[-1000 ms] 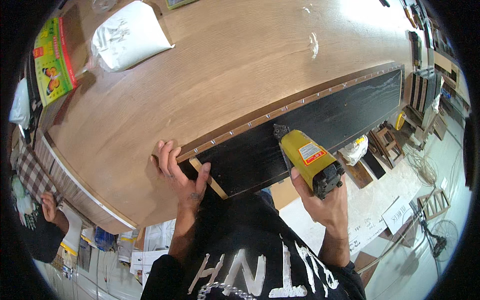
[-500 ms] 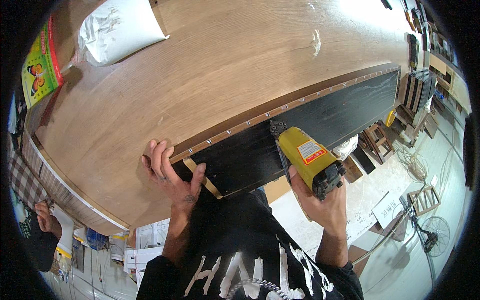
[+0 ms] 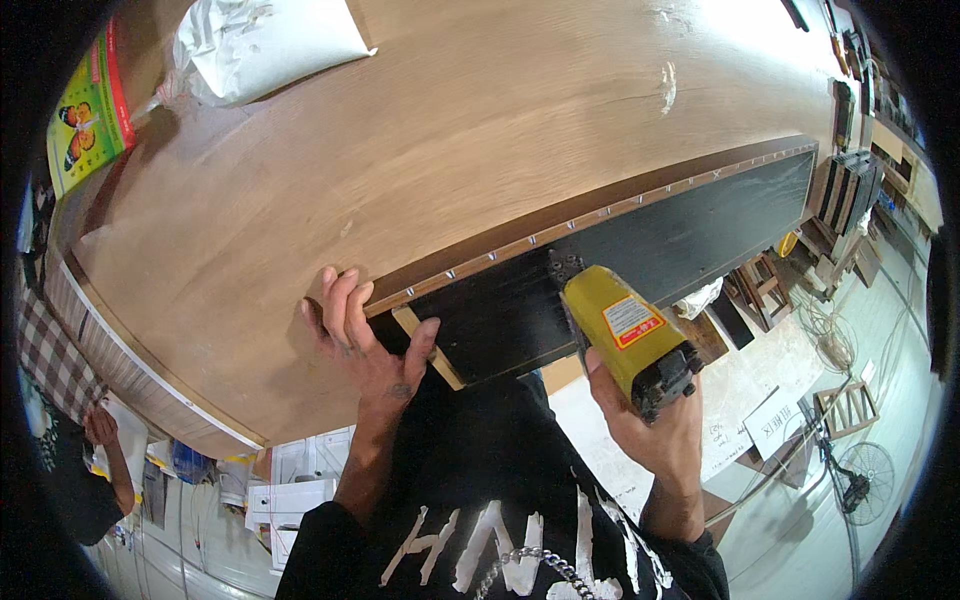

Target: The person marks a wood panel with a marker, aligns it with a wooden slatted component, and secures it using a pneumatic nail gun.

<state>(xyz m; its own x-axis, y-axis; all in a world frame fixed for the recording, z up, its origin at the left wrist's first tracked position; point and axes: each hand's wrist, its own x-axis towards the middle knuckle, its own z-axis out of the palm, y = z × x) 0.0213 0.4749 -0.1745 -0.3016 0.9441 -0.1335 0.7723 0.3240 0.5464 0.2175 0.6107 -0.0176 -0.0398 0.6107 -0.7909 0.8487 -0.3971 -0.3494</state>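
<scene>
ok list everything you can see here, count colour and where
wooden tabletop: one, light brown, fills the upper picture
black panel: one, black, standing on edge along the table's near side
wood strip: one, brown with a row of pale marks, along the panel's top edge
nail gun: one, yellow and black, nose against the panel
white bag: one, white, top left of the table
printed packet: one, green, yellow and red, far left
floor fan: one, dark, lower right floor
left hand: pressing the panel's left end and the tabletop
right hand: gripping the nail gun
</scene>
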